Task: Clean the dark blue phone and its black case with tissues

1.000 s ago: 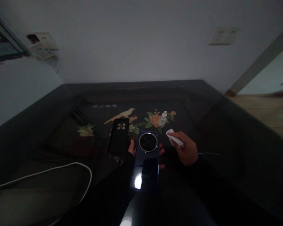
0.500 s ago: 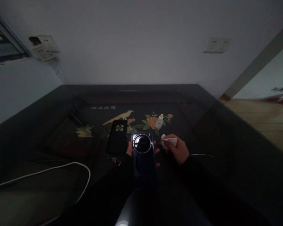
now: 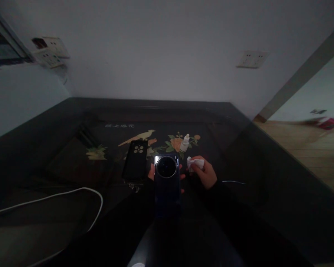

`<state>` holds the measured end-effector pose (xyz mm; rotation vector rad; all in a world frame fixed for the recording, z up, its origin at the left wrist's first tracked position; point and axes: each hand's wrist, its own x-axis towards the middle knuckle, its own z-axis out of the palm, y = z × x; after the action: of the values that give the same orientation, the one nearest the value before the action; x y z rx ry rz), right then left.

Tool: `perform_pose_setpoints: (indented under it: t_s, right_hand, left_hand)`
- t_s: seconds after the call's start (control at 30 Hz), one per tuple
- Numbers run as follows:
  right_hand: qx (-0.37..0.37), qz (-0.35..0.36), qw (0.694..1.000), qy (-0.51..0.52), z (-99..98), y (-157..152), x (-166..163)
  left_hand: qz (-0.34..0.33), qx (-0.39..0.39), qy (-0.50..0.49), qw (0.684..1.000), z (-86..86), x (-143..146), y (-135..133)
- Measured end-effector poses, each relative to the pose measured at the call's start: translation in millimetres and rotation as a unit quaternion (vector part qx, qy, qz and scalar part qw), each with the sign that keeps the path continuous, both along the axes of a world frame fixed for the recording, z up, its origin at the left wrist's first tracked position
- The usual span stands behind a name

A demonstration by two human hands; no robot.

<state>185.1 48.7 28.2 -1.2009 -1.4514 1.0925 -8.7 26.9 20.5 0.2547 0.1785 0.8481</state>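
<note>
My left hand (image 3: 151, 172) grips a dark blue phone (image 3: 167, 194) from beneath, its back and big round camera ring facing up. Fingertips of that hand show along the phone's right edge; the palm is hidden. Just right of the phone, my right hand (image 3: 206, 173) pinches a crumpled white tissue (image 3: 195, 164), apart from the phone. A black phone case (image 3: 135, 163) with round camera holes lies on the table to the left, a dangling charm (image 3: 134, 187) at its lower end. Beyond the tissue stands a small white-capped dropper bottle (image 3: 184, 143).
The dark glossy table (image 3: 161, 111) bears a bird and flower picture and meets the wall at the back. A white cable (image 3: 72, 191) curves across its left side. A thin pale strand (image 3: 233, 181) lies right of my right wrist. Sockets (image 3: 252, 59) sit on the wall.
The whole view has shifted slightly. The phone's back tilts a little differently, and the glare on its camera ring is gone. Both hands keep their holds.
</note>
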Motion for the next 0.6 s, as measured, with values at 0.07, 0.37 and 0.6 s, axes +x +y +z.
perform_pose_setpoints:
  t_s: [0.07,0.37,0.6]
  right_hand:
    - [0.013,0.005,1.000,-0.016,2.0,-1.6,-0.8]
    - [0.064,0.008,0.993,-0.095,6.2,-3.2,-1.3]
    - [0.122,0.008,0.983,-0.137,13.4,-5.5,-10.3]
  left_hand:
    - [-0.008,-0.034,-0.002,0.999,0.5,-0.6,0.9]
    - [-0.003,-0.032,-0.012,0.999,-0.1,-7.8,1.7]
    - [-0.004,-0.055,-0.018,0.998,-12.7,-11.9,14.2]
